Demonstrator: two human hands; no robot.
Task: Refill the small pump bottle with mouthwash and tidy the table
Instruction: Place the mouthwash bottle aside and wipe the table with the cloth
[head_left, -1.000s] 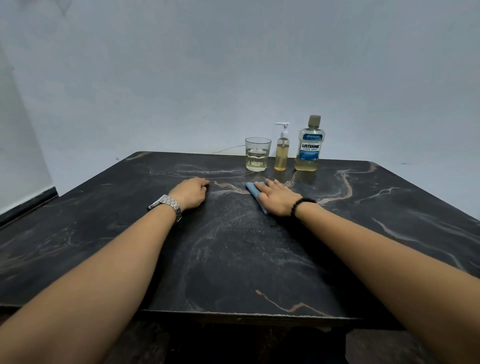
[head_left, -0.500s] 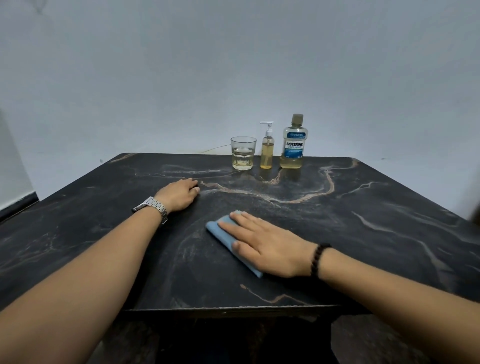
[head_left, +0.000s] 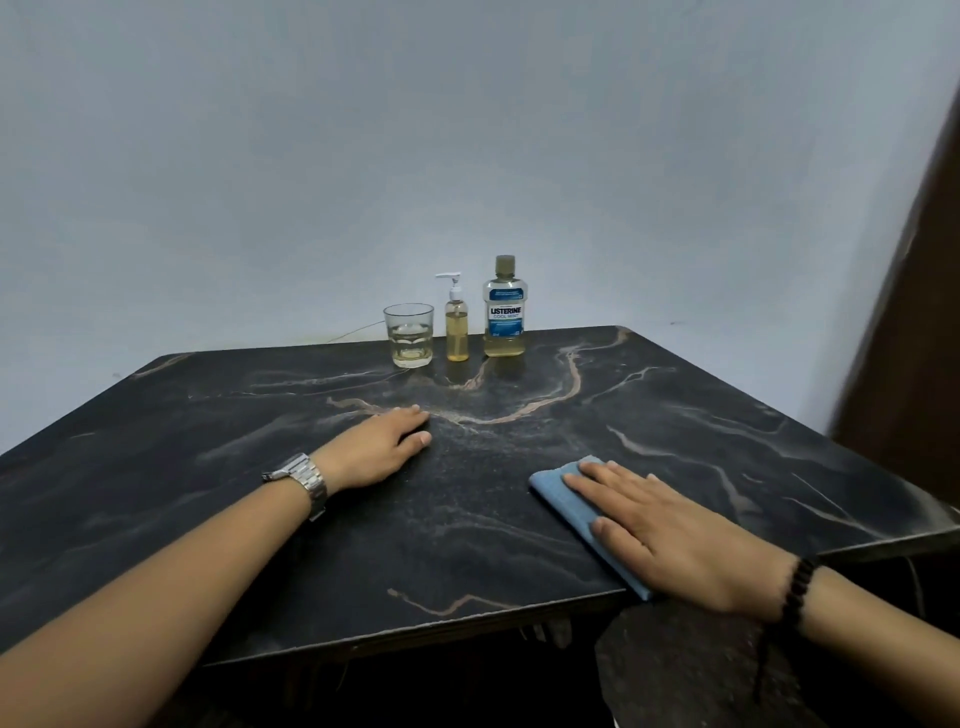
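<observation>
Head view: small pump bottle (head_left: 456, 326) stands upright at the bench's (head_left: 218, 457) far edge, long axis vertical, nozzle pointing left, between the glass (head_left: 409, 335) with a little pale liquid and the capped mouthwash bottle (head_left: 504, 312); both bottles hold yellowish liquid. Right hand (head_left: 675, 535) lies flat, fingers spread, pressing the folded blue cloth (head_left: 566, 499) at the near right edge, farther right than half a second ago. Left hand (head_left: 379, 447) rests palm-down, fingers loosely together, holding nothing, placed as before.

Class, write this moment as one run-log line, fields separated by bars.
phase: wiping | right hand: flat on blue cloth | left hand: resting on table | glass, pump bottle, mouthwash bottle: upright at back
</observation>
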